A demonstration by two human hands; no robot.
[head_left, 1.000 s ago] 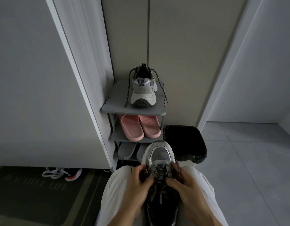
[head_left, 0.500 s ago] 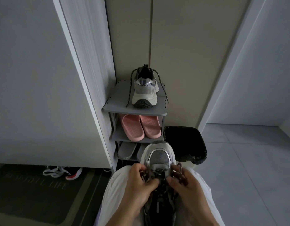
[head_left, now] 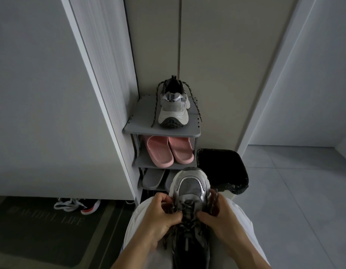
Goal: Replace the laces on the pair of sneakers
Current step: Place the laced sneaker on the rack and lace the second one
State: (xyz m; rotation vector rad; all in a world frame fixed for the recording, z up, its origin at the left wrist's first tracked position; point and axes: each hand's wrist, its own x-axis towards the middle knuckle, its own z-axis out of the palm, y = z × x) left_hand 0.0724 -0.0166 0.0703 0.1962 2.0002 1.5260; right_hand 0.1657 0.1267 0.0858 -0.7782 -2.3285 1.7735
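Head: laces (head_left: 188, 205) dim; sneaker (head_left: 191, 188) heel off-frame.

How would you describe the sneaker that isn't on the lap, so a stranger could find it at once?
Find the grey shoe rack against the tall cabinet doors, left of the black-lined bin. On its top shelf stands the other sneaker, grey and white. Unlike the pink slippers and grey slippers below, it stands alone, with dark speckled laces trailing down both sides.
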